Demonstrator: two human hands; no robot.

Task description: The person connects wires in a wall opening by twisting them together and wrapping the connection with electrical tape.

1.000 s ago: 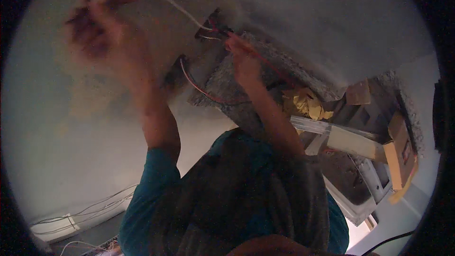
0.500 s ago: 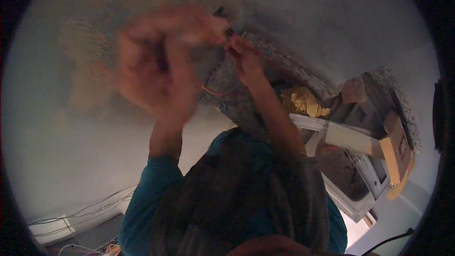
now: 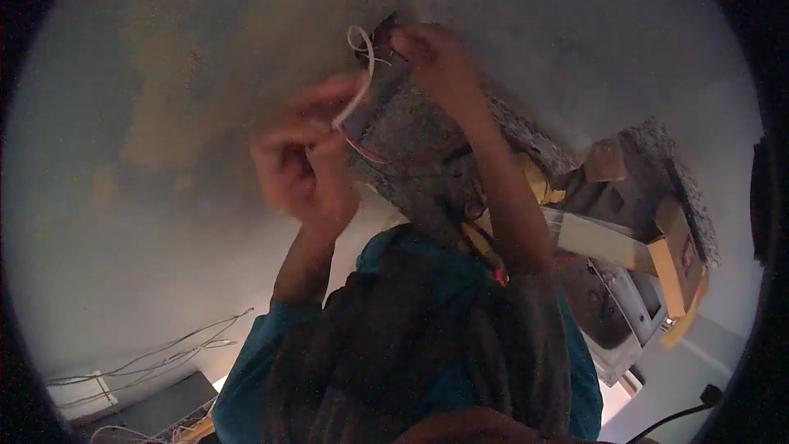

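My left hand (image 3: 304, 168), partly blurred, has its fingers closed around a white cable (image 3: 362, 86). The cable rises from the fingers and curls into a loop beside a dark hole (image 3: 383, 31) in the wall. At the hole, my right hand (image 3: 440, 62) has its fingertips pinched together among thin reddish wires; exactly what they grip is too dark to make out. A thin red and white wire (image 3: 366, 153) hangs below, between my two hands.
Rough broken masonry (image 3: 411, 127) lies below the hole. Toward the right are a yellow crumpled piece (image 3: 549, 189), an opened cardboard box (image 3: 675, 259) and a white-framed basin-like unit (image 3: 625, 296). Loose cables (image 3: 181, 351) run along the lower left. A plain wall (image 3: 99, 197) surrounds all this.
My left hand has dropped away from my right fingertips, and the white cable now shows above it. My right hand has shifted up to the hole.
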